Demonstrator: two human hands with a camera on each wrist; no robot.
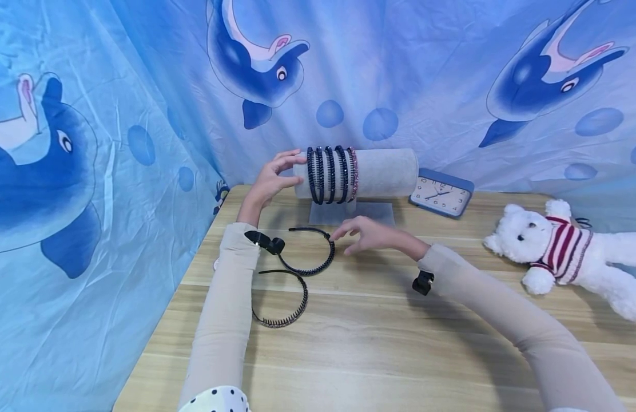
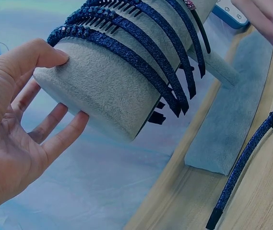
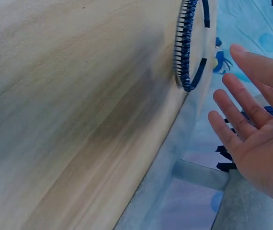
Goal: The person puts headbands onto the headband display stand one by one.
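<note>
A grey plush headband display stand [image 1: 385, 171] carries several dark blue headbands [image 2: 141, 33] and one pink headband [image 1: 354, 174] round the left half of its roll. At the roll's left end my left hand [image 1: 270, 178] grips it, thumb on the plush beside the outermost blue headband, fingers spread about the end. Below the stand, on the table, lies a blue headband [image 1: 310, 270]. My right hand [image 1: 372, 233] hovers just right of that headband, fingers loosely bent and holding nothing. Nearer to me lies another dark headband [image 1: 282, 323] with comb teeth.
A blue alarm clock [image 1: 442, 193] stands right of the display stand. A white teddy bear [image 1: 560, 246] in a striped sweater lies at the table's right. Behind the wooden table [image 1: 380, 343] hangs a blue dolphin-print curtain [image 1: 426, 68]; the table's left edge runs beside my left arm.
</note>
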